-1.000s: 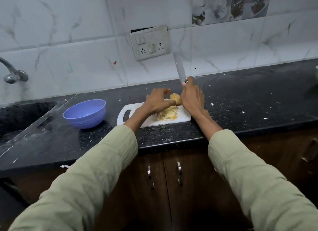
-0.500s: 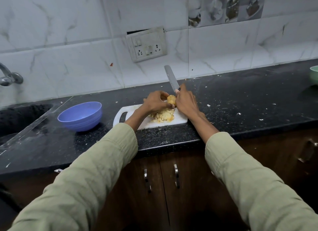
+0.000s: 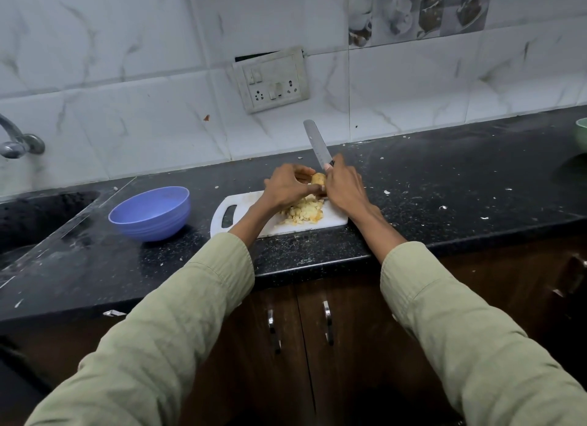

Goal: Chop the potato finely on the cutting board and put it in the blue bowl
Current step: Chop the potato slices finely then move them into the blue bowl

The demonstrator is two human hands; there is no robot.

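Note:
A white cutting board (image 3: 241, 209) lies on the black counter with a heap of small potato cubes (image 3: 304, 212) on it. Above the heap my left hand (image 3: 287, 189) holds the uncut piece of potato (image 3: 318, 179) with curled fingers. My right hand (image 3: 344, 189) grips the handle of a knife (image 3: 315, 144), whose blade points up and away toward the wall. The two hands touch at the potato. The blue bowl (image 3: 151, 212) stands to the left of the board, and I see nothing in it.
A sink (image 3: 35, 216) with a tap (image 3: 17, 139) is at the far left. A green bowl (image 3: 581, 135) sits at the right edge of the counter. White scraps dot the counter. Cabinet doors are below the front edge.
The knife blade has come down from near upright and now tilts left. Both hands have stayed together at the potato over the board.

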